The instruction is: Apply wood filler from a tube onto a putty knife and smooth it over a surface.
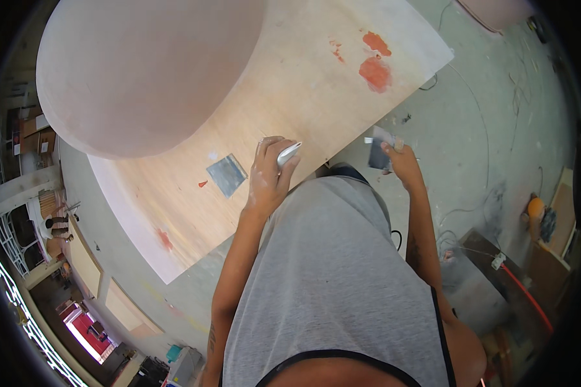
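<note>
The left hand (269,177) covers most of the pale tool (288,153) in its grip, so its kind cannot be told. The dark sheet (378,155) in the right hand (403,162) is partly hidden by fingers. The big rounded form (142,71) is cut off at the top edge.

Count: one plywood board (290,97), one large rounded pink form (142,71), two flat grey scraper blades (226,174) (379,153), two red filler patches (375,72) (376,43).

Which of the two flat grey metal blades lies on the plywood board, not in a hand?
The square grey blade beside the left hand; the right hand holds the other blade off the plywood board.
</note>
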The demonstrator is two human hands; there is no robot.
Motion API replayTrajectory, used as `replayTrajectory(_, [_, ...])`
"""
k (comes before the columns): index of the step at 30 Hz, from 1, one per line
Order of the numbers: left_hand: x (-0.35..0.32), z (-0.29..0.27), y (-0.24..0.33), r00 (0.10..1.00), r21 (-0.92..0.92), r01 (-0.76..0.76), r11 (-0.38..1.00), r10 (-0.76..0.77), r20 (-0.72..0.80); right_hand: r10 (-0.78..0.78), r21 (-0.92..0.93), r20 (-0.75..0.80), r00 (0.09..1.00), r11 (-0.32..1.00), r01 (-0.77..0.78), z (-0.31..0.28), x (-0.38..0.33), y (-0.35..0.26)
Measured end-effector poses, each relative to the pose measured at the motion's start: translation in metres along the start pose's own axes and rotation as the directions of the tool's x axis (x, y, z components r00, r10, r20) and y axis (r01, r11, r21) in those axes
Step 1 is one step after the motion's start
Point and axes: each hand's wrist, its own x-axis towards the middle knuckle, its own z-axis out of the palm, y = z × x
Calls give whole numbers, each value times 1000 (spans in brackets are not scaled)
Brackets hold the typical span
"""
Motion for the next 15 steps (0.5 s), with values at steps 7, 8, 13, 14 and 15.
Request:
replayTrajectory(7, [-6,-8,3,922,-214,368,905,-327,205,52,-239,-134,990,967,-83,-27,-12,4])
replayTrajectory(8, [-9,-5,-4,917,-321,391,863,-334,219,50,-263,-99,994,962,-75,-27,-15,2])
replayTrajectory(13, [-7,-4,-19,835,-474,550,688,-427,348,-12,-271,3,1000,963,12,-1,-26,-5])
replayTrajectory(14, [-4,-6,-16,807,-436,586,683,-444,388,-12,-270,35,999,963,21,5,-28,-6])
replayTrajectory(15, [-2,-6,-15,777,-396,620,677,-462,427,-11,-269,68,998,963,29,8,-29,-6])
